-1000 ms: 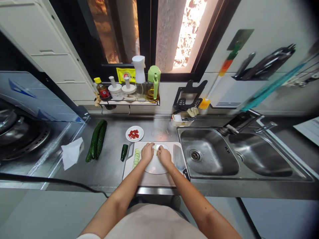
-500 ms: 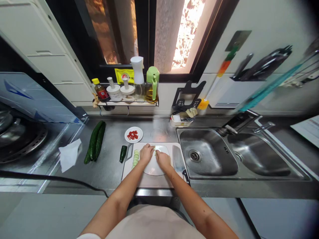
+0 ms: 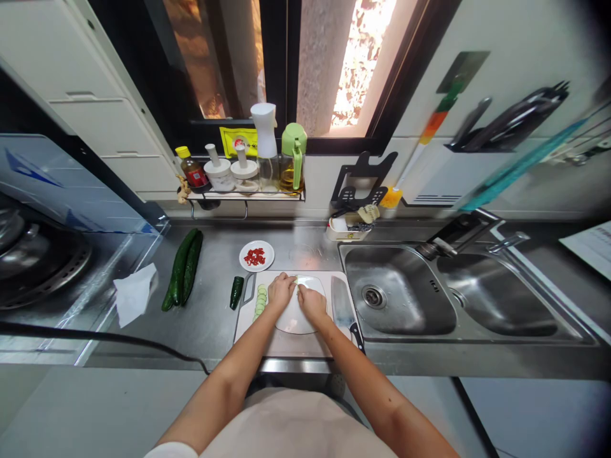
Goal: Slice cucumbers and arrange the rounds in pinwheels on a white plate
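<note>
A white plate (image 3: 298, 318) lies on the pale cutting board (image 3: 300, 348). Over its far part my left hand (image 3: 281, 291) and my right hand (image 3: 312, 304) nearly meet, fingers bent together around small pale green pieces, seemingly cucumber slices (image 3: 296, 280). The fingers partly hide these pieces. Left of my left hand, a row of overlapping cucumber slices (image 3: 260, 301) rests on the board. A knife (image 3: 342, 302) with a black handle lies along the board's right side. Just left of the board is a dark green cucumber piece (image 3: 236, 292).
Whole cucumbers (image 3: 184, 267) and a white paper (image 3: 135, 296) lie on the counter at left. A small plate (image 3: 245, 252) of chopped red pieces stands behind the board. The double sink (image 3: 401, 292) is at right. Bottles and jars stand on a wall rack (image 3: 245, 196).
The camera view has shifted slightly. Both hands stay over the plate, with only a slight change in the fingers.
</note>
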Tool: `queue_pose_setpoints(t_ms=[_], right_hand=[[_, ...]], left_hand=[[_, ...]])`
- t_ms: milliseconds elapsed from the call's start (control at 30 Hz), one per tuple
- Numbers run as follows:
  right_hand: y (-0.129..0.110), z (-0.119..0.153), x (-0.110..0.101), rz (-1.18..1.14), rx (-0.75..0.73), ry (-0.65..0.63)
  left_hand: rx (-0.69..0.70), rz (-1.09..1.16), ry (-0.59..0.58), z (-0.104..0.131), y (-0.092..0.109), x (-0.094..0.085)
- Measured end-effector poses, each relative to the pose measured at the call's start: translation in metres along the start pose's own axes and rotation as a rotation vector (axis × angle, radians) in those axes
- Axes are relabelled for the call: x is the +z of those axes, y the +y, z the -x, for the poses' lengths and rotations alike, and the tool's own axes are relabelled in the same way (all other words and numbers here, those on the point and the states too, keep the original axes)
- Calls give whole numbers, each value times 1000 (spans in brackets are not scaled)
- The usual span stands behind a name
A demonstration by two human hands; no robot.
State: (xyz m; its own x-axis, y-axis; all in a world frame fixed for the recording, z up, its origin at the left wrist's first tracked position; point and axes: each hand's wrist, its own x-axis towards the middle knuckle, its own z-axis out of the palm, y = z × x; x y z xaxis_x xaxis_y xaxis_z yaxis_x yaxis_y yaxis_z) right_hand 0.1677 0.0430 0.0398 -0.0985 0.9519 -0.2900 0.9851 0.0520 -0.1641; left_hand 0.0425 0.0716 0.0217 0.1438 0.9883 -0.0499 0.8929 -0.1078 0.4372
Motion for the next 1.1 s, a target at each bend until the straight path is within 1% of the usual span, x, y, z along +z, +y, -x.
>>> queue_pose_setpoints(t_ms=[300,500,833,1100], right_hand=[[2,0,-1,-18,-13,4],[2,0,-3,-2,-21,-23],[3,-3,-7,30,-38,-40],[2,1,-5,-17,-9,-9]], left_hand=[[5,0,0,-1,-3,2],[11,-2,18,0,-2,2],[-9,0,-6,1,0,-1],[-25,3,-8,2,3,-2]])
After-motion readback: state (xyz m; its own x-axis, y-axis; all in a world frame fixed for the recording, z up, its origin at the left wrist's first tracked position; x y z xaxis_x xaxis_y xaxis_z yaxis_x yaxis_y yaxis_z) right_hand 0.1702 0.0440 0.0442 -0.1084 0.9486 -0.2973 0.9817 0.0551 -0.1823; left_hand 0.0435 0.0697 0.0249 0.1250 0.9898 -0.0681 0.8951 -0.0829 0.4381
